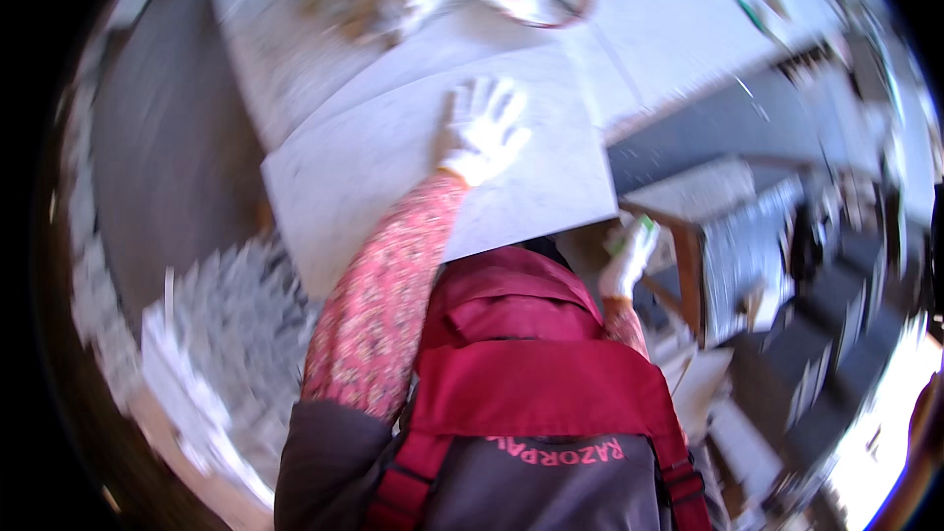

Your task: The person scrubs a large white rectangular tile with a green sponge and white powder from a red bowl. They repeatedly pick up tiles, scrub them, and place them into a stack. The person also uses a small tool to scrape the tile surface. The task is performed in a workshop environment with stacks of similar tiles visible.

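Observation:
My left hand (482,138), in a white glove, lies palm down with fingers spread on a large pale slab (393,157). The slab's near edge reaches almost to my body. My right hand (627,261), also gloved in white, is beside the slab's near right corner, closed on a small green thing (645,223) too blurred to name. Farther off, a round dish with a red rim (587,2) stands on the pale surface, with something dark in it. A blurred white and brown bundle (383,0) is to its left.
Stacked grey pieces (236,315) stand low on the left. At right are a brown-edged box-like stand (688,265) with a shiny grey side and rows of dark blocks (826,324). More pale board (688,29) extends to the far right.

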